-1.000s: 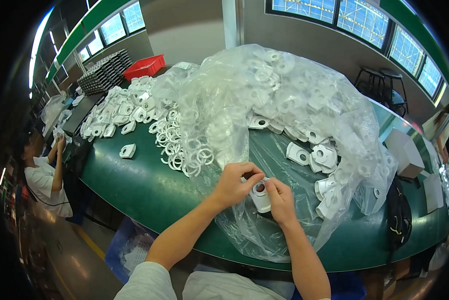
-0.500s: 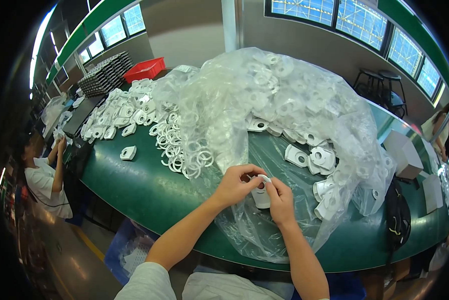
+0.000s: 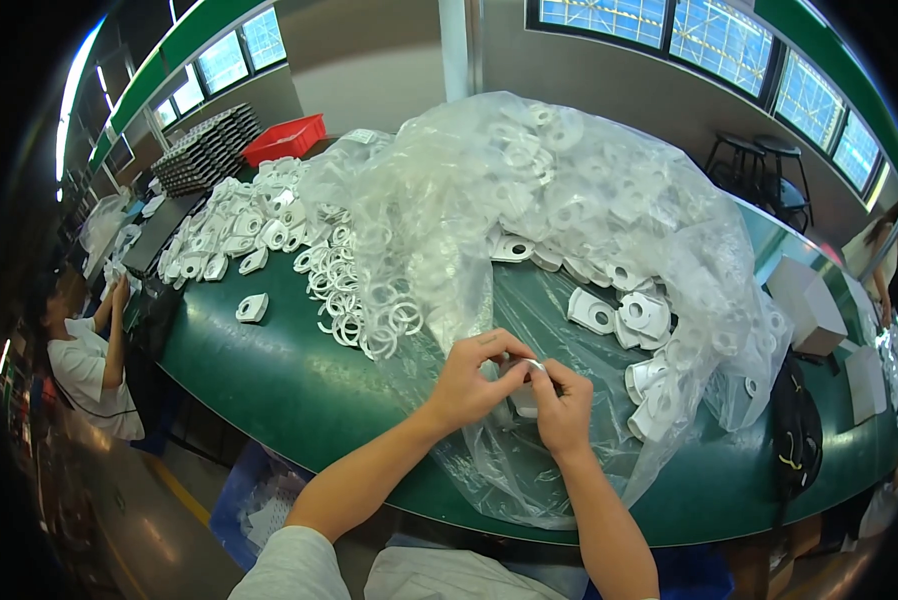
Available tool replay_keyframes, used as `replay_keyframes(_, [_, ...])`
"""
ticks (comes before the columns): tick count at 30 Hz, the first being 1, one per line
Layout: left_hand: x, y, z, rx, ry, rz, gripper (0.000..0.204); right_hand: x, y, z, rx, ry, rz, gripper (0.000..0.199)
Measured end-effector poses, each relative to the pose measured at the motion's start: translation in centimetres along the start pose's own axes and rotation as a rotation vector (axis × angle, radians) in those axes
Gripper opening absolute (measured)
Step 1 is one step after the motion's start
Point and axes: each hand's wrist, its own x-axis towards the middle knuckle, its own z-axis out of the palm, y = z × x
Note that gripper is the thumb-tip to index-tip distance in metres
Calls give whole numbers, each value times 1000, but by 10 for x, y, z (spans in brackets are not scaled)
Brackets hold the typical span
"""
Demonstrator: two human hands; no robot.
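Left hand [image 3: 469, 385] and right hand [image 3: 562, 405], fingers pinched together on one small white plastic part [image 3: 525, 398], above the near edge of a clear plastic bag [image 3: 569, 250] on the green table [image 3: 269, 370].

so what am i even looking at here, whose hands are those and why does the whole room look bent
This is no machine. A person wears a wide fisheye camera on the head, looking down at their own two bare hands, and that lens is what bends straight edges near the rim. The forearms come in from the bottom edge.

The left hand and right hand meet over one small white plastic part, both gripping it; the fingers hide most of it.

Under them is a green table. On it lies a big clear plastic bag of the same sort of white parts, a spread of white rings, and another heap of white parts at the far left. Behind that are a red bin and stacked dark trays. Another person sits at the left.
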Motion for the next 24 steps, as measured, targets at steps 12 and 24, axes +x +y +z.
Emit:
replay_keyframes(12, [4, -22, -4, -311, -42, -305, 24, 11, 14, -8, 425, -52, 226, 17])
replay_keyframes(24, [-2, -17, 4, -227, -45, -221, 34, 8, 13, -8, 271, -107, 113, 28])
